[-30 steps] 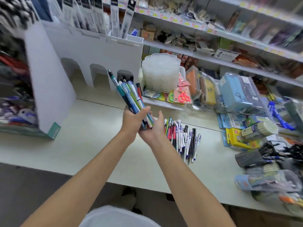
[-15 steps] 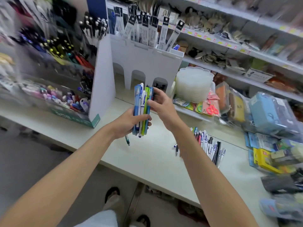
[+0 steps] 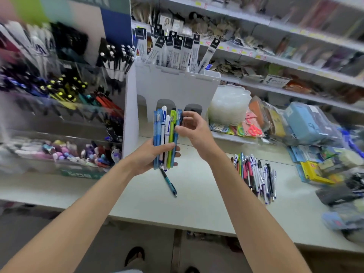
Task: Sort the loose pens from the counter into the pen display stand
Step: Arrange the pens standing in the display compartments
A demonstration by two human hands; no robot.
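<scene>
My left grip hugs the pen bunch, my right grip pinches a blue pen at its top, and tugging could drop the teal pen poking out underneath.

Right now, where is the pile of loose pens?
Head view: the pile of loose pens lies on the counter, right of the right forearm, left of the yellow box.

Pen bundle: glossy plastic barrels, some translucent blue and green, some opaque white. Loose pens on the desk: same shiny plastic. Desk top: smooth, matt, pale. Display stand: white matt sheet, board or plastic, can't tell which. Stacked tubs beside it: frosted translucent plastic. Bagged goods at right: clear glossy film, crinkled.
</scene>
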